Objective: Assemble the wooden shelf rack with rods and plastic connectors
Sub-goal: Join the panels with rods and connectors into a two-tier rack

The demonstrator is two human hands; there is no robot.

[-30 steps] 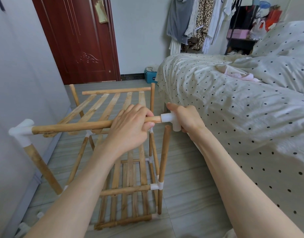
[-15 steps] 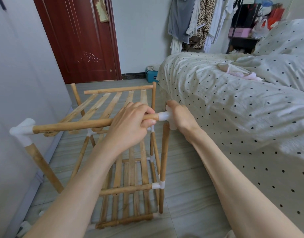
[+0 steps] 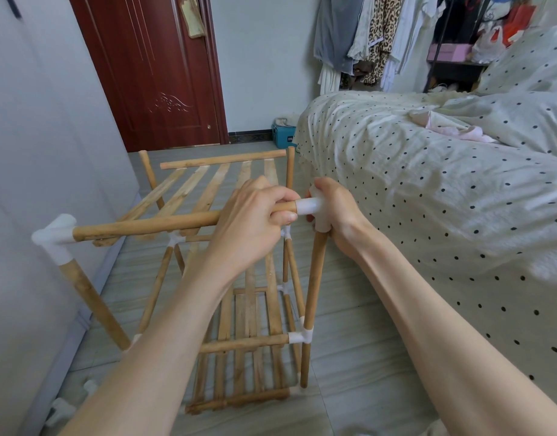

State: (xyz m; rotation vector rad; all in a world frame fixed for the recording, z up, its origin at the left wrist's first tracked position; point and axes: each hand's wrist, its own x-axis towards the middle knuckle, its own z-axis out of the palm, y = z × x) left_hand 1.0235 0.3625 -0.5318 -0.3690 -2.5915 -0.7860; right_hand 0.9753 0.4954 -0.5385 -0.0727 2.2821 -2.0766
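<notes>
So the bed [image 3: 428,190] with the dotted cover fills the right side, and the half-built rack [image 3: 239,309] stands on the floor [image 3: 349,325] just beside it, with the red door [image 3: 151,73] behind. Slatted shelves run across the rack at top and bottom. Both forearms reach in from the bottom edge. The left hand [image 3: 252,221] is wrapped over the top front rod [image 3: 145,228], fingers curled round it right next to its right end. The right hand [image 3: 336,212] grips the white corner connector [image 3: 311,209], fingers curled behind it. That rod end sits in the connector, which also caps the upright rod [image 3: 314,278] below. Another connector [image 3: 55,237] caps the rod's left end.
</notes>
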